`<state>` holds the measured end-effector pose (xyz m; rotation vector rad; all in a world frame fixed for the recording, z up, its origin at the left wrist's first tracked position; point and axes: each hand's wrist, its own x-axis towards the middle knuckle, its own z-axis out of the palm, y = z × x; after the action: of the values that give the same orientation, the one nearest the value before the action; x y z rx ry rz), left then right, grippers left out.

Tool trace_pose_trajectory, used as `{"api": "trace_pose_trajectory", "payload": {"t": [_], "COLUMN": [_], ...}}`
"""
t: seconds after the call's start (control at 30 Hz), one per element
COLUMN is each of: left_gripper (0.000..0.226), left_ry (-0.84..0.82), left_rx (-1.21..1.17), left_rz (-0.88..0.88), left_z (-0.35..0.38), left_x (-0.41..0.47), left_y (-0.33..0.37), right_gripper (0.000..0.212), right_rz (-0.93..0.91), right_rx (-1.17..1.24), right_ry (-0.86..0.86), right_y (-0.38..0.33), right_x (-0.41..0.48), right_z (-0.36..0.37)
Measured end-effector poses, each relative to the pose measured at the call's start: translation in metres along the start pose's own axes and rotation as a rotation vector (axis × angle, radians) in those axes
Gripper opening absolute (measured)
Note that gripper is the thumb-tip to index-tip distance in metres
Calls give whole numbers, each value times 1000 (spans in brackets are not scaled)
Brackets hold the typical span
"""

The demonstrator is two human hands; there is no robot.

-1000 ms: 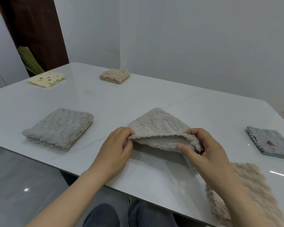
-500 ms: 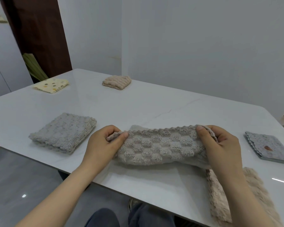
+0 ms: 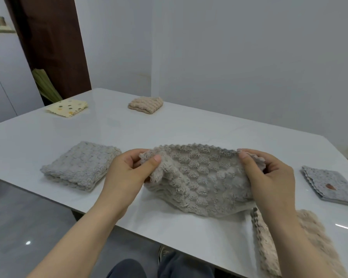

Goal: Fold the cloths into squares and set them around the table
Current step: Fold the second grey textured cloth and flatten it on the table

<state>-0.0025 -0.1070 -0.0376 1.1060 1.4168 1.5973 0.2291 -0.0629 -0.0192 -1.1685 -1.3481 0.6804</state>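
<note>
I hold a grey-beige waffle cloth (image 3: pixel 199 177) stretched between both hands just above the white table (image 3: pixel 189 129). My left hand (image 3: pixel 127 173) pinches its left upper corner and my right hand (image 3: pixel 269 177) pinches the right upper corner; the cloth's lower part sags onto the tabletop. Folded squares lie around the table: a grey waffle cloth (image 3: pixel 80 165) at left, a yellow dotted cloth (image 3: pixel 67 107) at far left, a beige cloth (image 3: pixel 145 104) at the back, and a grey speckled cloth (image 3: pixel 329 185) at right.
An unfolded beige fluffy cloth (image 3: pixel 269 247) lies at the table's near right edge, partly under my right forearm. A dark wooden door frame (image 3: pixel 52 43) and white cabinet (image 3: pixel 2 77) stand to the left. Grey walls rise close behind the table.
A second ago the cloth lay on the table with its front edge lifted by both hands. It has since been raised and pulled out wide between them.
</note>
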Motion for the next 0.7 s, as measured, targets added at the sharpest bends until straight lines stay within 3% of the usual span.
{"api": "trace_pose_trajectory", "payload": {"t": [0.23,0.5,0.6,0.7], "left_gripper": [7,23,20,13], "left_ry": [15,0,-14,39], "left_rx": [-71,-21,-41,-56], "left_rz": [13,34,34,42], "left_z": [6,14,14,12], "left_x": [-12,-24,-30,-32], "left_y": [0,-4,0,0], "right_gripper": [19,26,27,42], "right_rz": [-8,-74,-22,37], "right_rx": [76,-3,4,-8], "right_ry": [-191,-446,-565,-676], "right_y": [-15,-23,-27,-24], "right_x": [-8,-11,-12,-10], "right_z": [2,2,-1,-4]}}
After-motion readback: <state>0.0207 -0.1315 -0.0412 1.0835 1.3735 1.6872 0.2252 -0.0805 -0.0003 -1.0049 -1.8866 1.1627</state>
